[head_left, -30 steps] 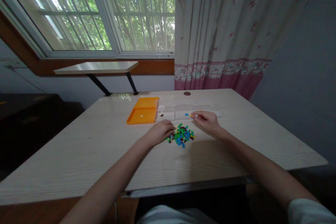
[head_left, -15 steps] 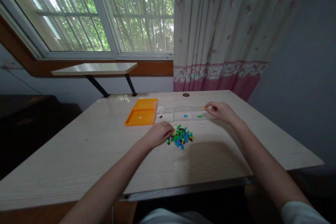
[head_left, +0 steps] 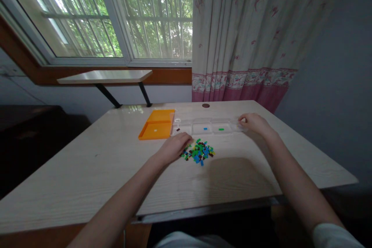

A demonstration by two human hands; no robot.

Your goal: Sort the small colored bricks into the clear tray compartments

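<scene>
A heap of small toy bricks [head_left: 200, 152] in green, blue, brown, yellow and white lies on the table. My left hand [head_left: 176, 146] rests at its left edge, fingers curled down among the bricks, their tips partly hidden. My right hand [head_left: 253, 122] is over the right end of a row of clear plastic trays [head_left: 202, 132], thumb and forefinger pinched. Whether a brick is between them I cannot make out. In the trays lie a brown brick [head_left: 178, 130], a blue brick [head_left: 205, 128] and a green brick [head_left: 221, 129], one in each compartment.
An orange open case [head_left: 145, 135] with a white brick [head_left: 155, 130] in it adjoins the trays on the left. Behind it a small raised shelf [head_left: 107, 76] stands on black brackets. The table's front edge [head_left: 209, 210] runs close to my body.
My right hand has moved right, from beside the green brick's compartment to the row's right end. The yellow brick in its fingertips no longer shows clearly. My left hand has shifted slightly.
</scene>
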